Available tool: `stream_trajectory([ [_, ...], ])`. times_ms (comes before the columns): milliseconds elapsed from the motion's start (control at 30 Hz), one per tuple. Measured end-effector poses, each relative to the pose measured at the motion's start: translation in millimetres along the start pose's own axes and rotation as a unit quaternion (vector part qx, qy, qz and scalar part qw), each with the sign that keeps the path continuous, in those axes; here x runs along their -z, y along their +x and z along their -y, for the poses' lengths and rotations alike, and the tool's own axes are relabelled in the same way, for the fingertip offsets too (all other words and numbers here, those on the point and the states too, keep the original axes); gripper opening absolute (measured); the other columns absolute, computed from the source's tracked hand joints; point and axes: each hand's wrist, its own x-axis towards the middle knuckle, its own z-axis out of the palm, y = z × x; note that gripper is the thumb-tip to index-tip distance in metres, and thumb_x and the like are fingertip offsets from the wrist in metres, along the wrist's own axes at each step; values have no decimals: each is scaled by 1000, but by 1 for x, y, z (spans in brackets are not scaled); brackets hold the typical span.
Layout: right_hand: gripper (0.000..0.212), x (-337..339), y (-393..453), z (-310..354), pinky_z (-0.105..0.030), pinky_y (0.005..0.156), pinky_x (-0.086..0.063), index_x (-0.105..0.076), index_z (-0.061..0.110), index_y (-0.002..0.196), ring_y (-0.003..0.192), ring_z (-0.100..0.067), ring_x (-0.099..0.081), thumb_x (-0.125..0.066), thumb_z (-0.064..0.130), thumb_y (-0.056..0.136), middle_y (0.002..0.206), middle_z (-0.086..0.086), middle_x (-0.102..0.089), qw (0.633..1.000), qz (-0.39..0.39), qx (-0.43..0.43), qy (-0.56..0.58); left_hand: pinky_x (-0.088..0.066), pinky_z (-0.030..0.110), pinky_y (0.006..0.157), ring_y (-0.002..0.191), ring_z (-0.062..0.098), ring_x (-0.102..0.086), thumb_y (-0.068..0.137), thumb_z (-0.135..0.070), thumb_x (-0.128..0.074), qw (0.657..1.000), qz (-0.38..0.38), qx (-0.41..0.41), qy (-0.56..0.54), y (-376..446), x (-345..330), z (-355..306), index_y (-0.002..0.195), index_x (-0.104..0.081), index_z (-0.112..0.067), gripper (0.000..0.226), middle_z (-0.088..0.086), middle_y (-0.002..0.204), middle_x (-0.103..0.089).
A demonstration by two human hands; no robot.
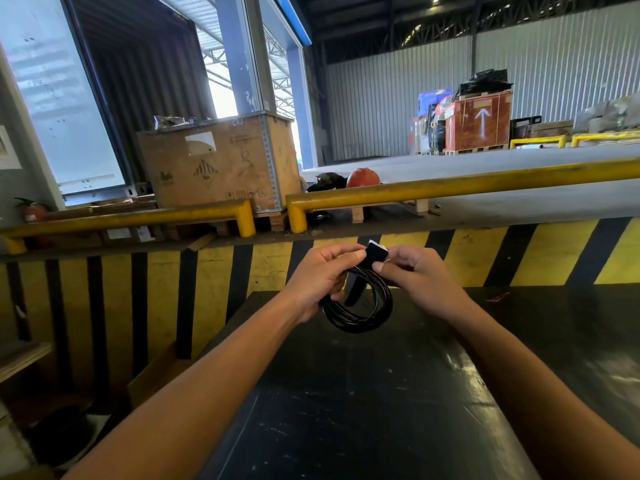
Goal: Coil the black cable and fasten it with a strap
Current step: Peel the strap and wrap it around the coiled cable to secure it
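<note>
Head camera view, looking forward and down: two bare hands meet above the far edge of a dark table, held in the air. A black cable, already wound into a small round coil, hangs below the hands, clear of the tabletop. The left hand, at nine o'clock of the coil, closes around its upper left side. The right hand, at two o'clock, pinches the top end of a black strap between thumb and fingers; the strap's loose tail dangles at the coil's twelve o'clock. The strap looks unfastened. If the left hand's hold slackens, the loops could spring apart. If the strap catches only some loops, or sticks to itself early, the bundle may stay loose.
</note>
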Motion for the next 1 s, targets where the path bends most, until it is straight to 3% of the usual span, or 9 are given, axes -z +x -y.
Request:
stream_trajectory([
  [267,14,-2,-1,2,-8,58,-48,-56,21,103,74,0,-66,-59,20,89,85,3,-67,998,-10,-50,34,-30,17,41,41,3,-38,93,-22,-56,999,16,28,5,-1,-8,-2,101,-64,2,26,-10,48,-56],
  [367,24,-3,-4,2,-11,61,-45,-55,18,109,88,-4,-60,-62,25,87,97,5,-63,996,-52,-43,-56,-28,16,38,38,2,-38,93,-22,-56,999,-3,43,-29,1,-8,-4,89,-64,-5,19,-8,47,-55],
  [467,16,-3,-10,12,-7,69,-37,-56,25,95,94,-4,-54,-67,23,84,104,8,-59,986,-87,13,-142,-27,17,37,41,6,-31,92,-24,-58,997,-37,59,-35,6,-6,-4,73,-62,-15,21,-9,45,-45],
  [600,16,-8,-16,20,0,77,-24,-59,30,90,110,-3,-45,-69,22,81,127,9,-51,962,-44,50,-265,-28,18,38,45,8,-34,93,-25,-57,995,-54,71,-42,11,-7,-3,78,-64,-15,19,-6,48,-46],
  [733,24,-18,-20,11,-19,93,-37,-62,23,105,124,-15,-47,-68,18,82,140,3,-43,945,-26,37,-323,-28,19,41,42,5,-34,93,-24,-56,989,-81,109,-58,11,-15,-6,92,-65,-9,18,-10,43,-44],
  [1000,21,-24,-18,3,-31,86,-49,-59,18,97,101,-18,-58,-69,14,80,121,-2,-55,941,-69,75,-323,-28,18,39,41,6,-32,91,-23,-59,975,-106,170,-100,11,-20,-4,87,-63,-9,14,-3,56,-38],
])
